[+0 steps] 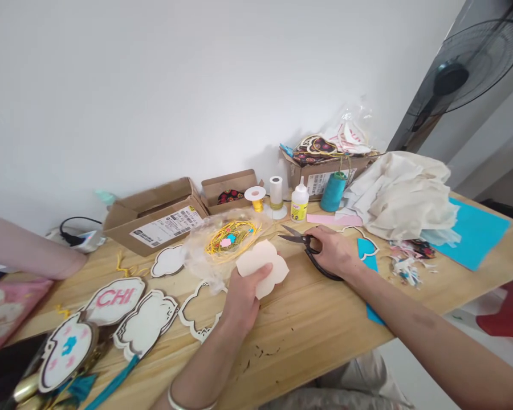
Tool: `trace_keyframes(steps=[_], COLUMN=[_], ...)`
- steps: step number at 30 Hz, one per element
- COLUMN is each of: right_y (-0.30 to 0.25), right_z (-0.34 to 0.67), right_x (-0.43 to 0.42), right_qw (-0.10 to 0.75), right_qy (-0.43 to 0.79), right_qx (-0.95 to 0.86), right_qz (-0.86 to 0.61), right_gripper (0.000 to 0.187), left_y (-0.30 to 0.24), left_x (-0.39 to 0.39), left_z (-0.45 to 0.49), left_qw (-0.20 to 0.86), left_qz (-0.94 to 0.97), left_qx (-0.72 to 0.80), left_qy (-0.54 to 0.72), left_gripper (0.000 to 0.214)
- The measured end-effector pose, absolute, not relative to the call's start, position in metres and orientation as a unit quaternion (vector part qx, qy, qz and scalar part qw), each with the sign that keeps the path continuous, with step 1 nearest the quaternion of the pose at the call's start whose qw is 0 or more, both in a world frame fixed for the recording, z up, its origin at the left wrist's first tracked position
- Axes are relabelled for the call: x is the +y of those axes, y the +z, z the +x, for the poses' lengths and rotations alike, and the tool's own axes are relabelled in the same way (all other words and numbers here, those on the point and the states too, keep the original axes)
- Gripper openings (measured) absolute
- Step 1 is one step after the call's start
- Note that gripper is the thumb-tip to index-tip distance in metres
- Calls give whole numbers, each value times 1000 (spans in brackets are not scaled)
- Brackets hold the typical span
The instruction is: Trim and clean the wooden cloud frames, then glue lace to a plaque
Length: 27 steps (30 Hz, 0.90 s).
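Wooden tabletop point(316, 319) against a plain white wall was strewn with craft supplies. A cream cloud-shaped cutout point(268, 266) was pinched in the left hand point(241, 299), thumb on top and fingers closed beneath its near edge, so that it was held just above the table near the middle. Black scissors point(304, 246) were gripped by the right hand point(336, 250), fingers curled shut through the handles; the blades were parted slightly. Their long axis ran roughly left to right, with the tips pointed left toward the cutout and just apart from its upper edge. The cutout's longer side lay across the view, tilted a little up to the right.

By the look of it, trimming of the shape was in hand, with the blades not yet on the card. A next cut would call for the edge to be fed between the blades and the card turned to follow its outline.

Behind lay a bag of yellow cord point(231, 238), a glue bottle point(300, 200), a teal thread spool point(332, 192) and cardboard boxes point(154, 216). Finished cloud plaques point(115, 299) lay at the left, near another person's sleeve point(29, 250).
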State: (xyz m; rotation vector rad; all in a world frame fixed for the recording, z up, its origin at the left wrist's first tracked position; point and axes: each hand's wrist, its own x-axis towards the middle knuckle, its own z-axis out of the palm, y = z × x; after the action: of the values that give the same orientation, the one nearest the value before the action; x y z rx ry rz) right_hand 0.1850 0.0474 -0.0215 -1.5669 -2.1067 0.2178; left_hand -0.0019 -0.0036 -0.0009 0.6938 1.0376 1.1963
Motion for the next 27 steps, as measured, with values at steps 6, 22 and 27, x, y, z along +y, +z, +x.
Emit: trace_keyframes(steps=[6,22,27], right_y=[-24,-20,-15], right_z=[179,184,181], right_x=[45,43,41], right_qw=[236,202,180], right_qy=[45,55,63], right_qx=[-819,-834,-824], right_qz=[-521,-511,-533], right_gripper=[26,26,24], left_y=[-3,2,0], left_x=[-2,5,6], left_z=[0,-13,-16], left_qw=[637,666,669], left_qz=[307,343,339], left_qx=[473,475,475], left_qy=[526,461,460], left_gripper=[32,30,31])
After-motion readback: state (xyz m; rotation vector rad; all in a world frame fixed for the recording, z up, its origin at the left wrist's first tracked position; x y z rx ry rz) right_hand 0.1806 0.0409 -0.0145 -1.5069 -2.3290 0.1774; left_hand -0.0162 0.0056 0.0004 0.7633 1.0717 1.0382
